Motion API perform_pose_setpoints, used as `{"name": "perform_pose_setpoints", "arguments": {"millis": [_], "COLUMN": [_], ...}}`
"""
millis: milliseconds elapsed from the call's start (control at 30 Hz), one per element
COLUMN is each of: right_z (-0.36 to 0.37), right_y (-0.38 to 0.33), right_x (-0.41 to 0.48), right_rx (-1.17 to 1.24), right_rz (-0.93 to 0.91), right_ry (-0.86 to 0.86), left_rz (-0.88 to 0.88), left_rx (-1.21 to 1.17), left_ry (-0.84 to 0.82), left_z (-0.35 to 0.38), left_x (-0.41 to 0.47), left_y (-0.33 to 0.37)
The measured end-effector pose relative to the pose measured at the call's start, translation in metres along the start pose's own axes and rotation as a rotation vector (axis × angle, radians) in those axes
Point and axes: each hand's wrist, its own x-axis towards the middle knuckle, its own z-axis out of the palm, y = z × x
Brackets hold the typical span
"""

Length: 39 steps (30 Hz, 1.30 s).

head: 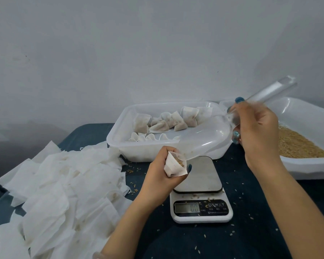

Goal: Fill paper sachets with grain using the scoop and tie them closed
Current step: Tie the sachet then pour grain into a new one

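A reading of 0.0 is shown in dark digits on the grey display (pixel 187 208), which is set at the left of the front panel of the scale (pixel 199 176). To the right of it, on the black control strip (pixel 215 206), a power symbol and what seem to be the letters M and T are printed in pale marks, none of them sharp in this view. Beneath those marks, small captions and a further line of fine print are seen, but they are too small and blurred to be read.
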Motion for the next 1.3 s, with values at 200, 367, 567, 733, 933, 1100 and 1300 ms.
{"name": "perform_pose_setpoints", "arguments": {"millis": [200, 367, 567, 733, 933, 1100, 1300], "right_z": [-0.016, -0.035, -0.050, -0.067, -0.086, -0.071, -0.017], "right_y": [0.021, 0.033, 0.039, 0.042, 0.058, 0.044, 0.007], "right_x": [-0.004, -0.004, 0.006, 0.025, 0.034, 0.031, -0.037], "right_rx": [0.365, 0.634, 0.638, 0.282, -0.904, -1.280, -1.259], "right_rz": [0.355, 0.439, 0.272, 0.184, 0.248, 0.516, 0.031], "right_ry": [0.203, 0.367, 0.482, 0.458, -0.057, -0.411, -0.395], "left_rz": [0.027, 0.019, 0.010, 0.014, 0.013, 0.006, -0.011], "left_rx": [-0.039, -0.042, -0.036, -0.037, -0.027, -0.021, 0.008], "left_ry": [0.030, 0.053, 0.054, 0.066, 0.065, 0.081, 0.120], "left_z": [0.000, -0.001, -0.001, -0.001, 0.000, 0.001, 0.003], "left_x": [0.001, 0.002, 0.002, 0.002, 0.001, 0.002, 0.002], "left_y": [0.003, 0.002, 0.001, 0.002, 0.002, 0.003, -0.001]}}
